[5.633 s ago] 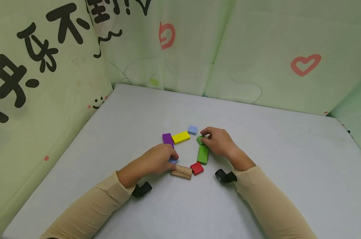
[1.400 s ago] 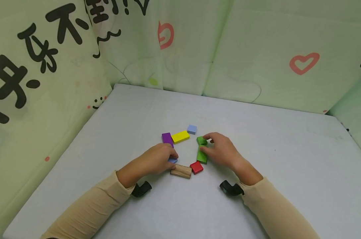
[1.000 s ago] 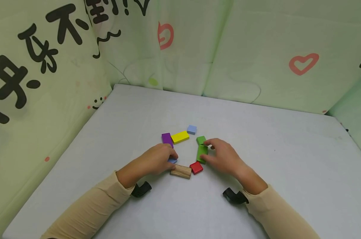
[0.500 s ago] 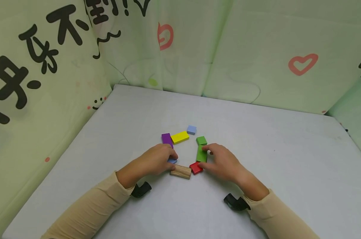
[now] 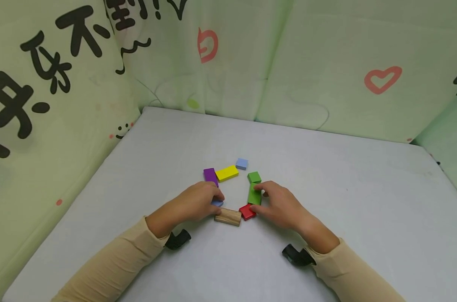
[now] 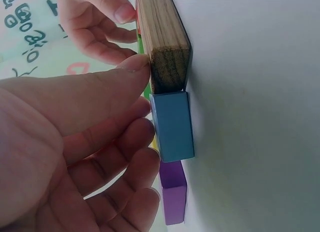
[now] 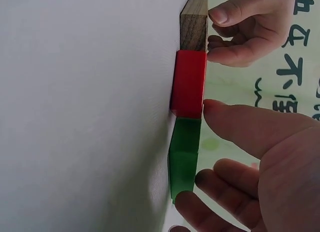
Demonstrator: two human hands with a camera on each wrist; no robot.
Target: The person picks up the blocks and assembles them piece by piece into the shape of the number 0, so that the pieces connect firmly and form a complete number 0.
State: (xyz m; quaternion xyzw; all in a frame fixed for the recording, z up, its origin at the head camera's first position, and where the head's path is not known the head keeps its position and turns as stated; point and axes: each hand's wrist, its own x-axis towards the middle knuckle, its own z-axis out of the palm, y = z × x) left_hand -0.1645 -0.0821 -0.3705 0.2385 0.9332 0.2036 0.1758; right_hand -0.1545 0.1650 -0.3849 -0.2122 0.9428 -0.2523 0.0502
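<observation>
Looks like the lining-up stage: ring of blocks (image 5: 227,173) on the desk (image 5: 338,180). Right hand (image 5: 281,206): loose open grip, nothing held, thumb at red block (image 5: 246,212) (5 o'clock), finger on long green block (image 5: 254,196) (3). Left hand (image 5: 199,202): same, spanning wooden block (image 5: 230,217) (6) and near blue block (image 6: 173,127) (8). Gap at 1:30; probably wants far blue block (image 5: 241,164) nudged towards small green block (image 5: 254,177).

Near blue block (image 5: 217,203): mostly hidden under the left hand (image 5: 198,202) in the head view.
Purple block (image 5: 210,176): near end hidden behind that hand.
Red block (image 5: 246,212): right corner covered by the thumb of the right hand (image 5: 283,206).
Long green block (image 5: 254,196): partly covered by a fingertip.
Sleeves (image 5: 113,260): cut off at the bottom.
Wall writing (image 5: 13,108): cut off left.
</observation>
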